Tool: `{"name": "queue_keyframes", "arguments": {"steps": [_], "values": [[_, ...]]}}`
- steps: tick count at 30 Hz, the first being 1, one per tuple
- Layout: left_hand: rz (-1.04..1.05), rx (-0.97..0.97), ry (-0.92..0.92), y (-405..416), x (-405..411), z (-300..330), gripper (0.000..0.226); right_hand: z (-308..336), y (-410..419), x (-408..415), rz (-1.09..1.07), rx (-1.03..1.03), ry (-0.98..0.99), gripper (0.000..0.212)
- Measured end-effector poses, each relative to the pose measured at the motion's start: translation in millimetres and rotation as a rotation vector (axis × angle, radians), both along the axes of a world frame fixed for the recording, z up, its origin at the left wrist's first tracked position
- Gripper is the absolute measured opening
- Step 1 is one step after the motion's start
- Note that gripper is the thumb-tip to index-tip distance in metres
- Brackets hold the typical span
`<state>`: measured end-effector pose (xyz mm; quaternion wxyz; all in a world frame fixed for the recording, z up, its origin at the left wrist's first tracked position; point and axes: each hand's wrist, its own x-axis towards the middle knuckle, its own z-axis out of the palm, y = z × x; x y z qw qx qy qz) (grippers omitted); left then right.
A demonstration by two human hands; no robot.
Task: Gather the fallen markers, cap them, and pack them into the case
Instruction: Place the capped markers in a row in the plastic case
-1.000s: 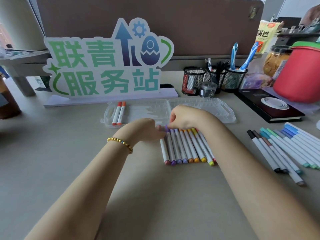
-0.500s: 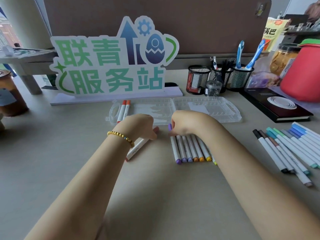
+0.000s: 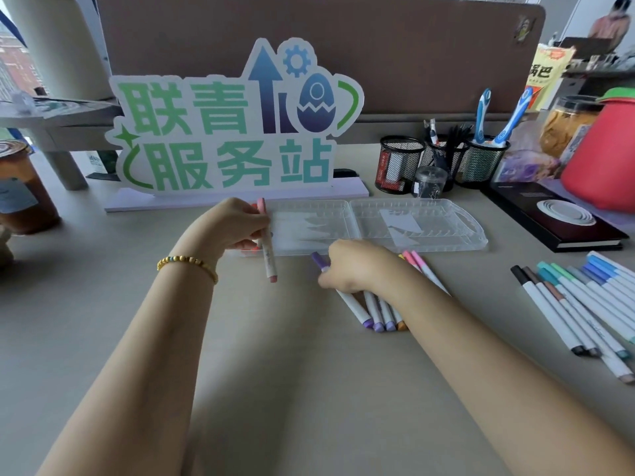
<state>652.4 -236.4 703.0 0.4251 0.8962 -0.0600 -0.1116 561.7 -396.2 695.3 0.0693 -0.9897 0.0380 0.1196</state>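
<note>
Over the clear case (image 3: 429, 231), the left hand (image 3: 230, 223) pinches one pink marker (image 3: 268, 249), ready to pack. Right hand (image 3: 354, 266) curls around the next bunch (image 3: 376, 312) (caps on). Many markers (image 3: 584, 304) wait beside it, so most packing is left.

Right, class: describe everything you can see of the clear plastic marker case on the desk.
The clear plastic marker case lies open and flat on the grey desk, in front of the standing sign. It is transparent, with two shallow halves joined at a middle hinge line, ridged slots along the edges and a handle cut-out at its right end. The left hand holds a pink-capped marker over its left end, hiding that part. The right half looks empty of markers.
</note>
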Motion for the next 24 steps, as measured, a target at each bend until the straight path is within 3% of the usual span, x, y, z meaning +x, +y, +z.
{"name": "queue_keyframes", "arguments": {"steps": [4, 9, 18, 24], "values": [[0.061, -0.143, -0.047, 2.1, 9.5, -4.1, 0.019, 7.2, -6.8, 10.3, -0.082, 0.268, -0.042, 0.035], [0.098, -0.102, -0.123, -6.0, 31.1, -2.7, 0.02, 11.6, -19.8, 22.5, -0.193, 0.548, -0.134, 0.028], [0.054, 0.301, -0.18, -22.2, 65.4, -16.1, 0.023, 11.9, -22.0, 55.1, -0.269, 0.735, -0.111, 0.024], [0.017, 0.319, -0.371, -22.1, 58.0, -31.9, 0.026, 10.5, -13.4, 71.1, -0.276, 0.769, -0.121, 0.021]]}}
